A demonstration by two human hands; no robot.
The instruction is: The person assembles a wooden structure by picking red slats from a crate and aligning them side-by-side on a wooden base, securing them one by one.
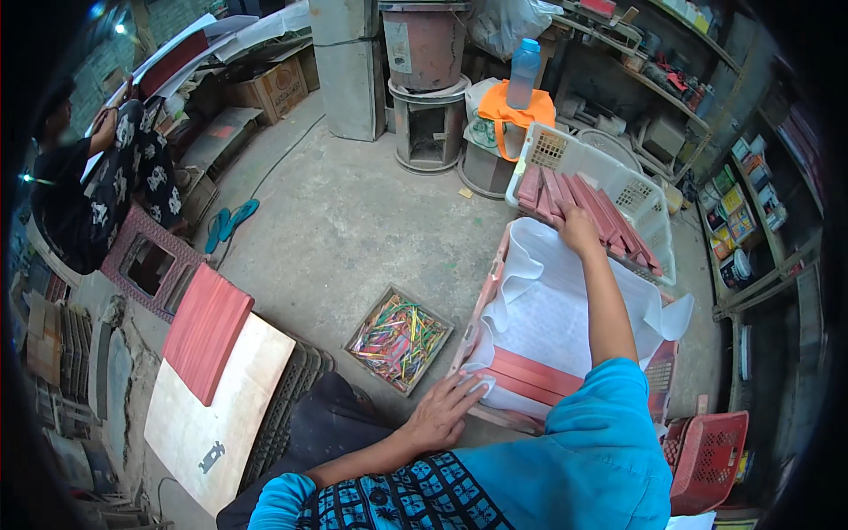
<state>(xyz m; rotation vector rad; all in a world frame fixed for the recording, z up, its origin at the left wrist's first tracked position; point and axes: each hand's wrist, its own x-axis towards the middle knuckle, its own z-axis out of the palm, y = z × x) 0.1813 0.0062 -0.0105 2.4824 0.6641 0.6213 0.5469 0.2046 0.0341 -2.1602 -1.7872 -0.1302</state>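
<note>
My right hand (pixel 579 231) reaches over to a white plastic crate (pixel 658 216) on the far right. Its fingers are closed on the near-left end of the pinkish-red slats (pixel 599 205) piled inside; the fingertips are partly hidden. At the near-left corner of a pink crate (pixel 468 340), my left hand (pixel 440 413) lies with fingers stretched out, touching the white cloth-like liner (pixel 548 305) by the ends of a row of red slats (pixel 530 375). These lie side by side at the near end of the crate. My right arm crosses above the liner.
A wooden tray of colourful thin sticks (pixel 397 344) stands left of the pink crate. Further left, red strips (pixel 208 336) rest on a pale board (pixel 216 415). A red basket (pixel 711 459) sits at lower right. Another person (pixel 97 177) sits far left. Shelves (pixel 751 203) line the right.
</note>
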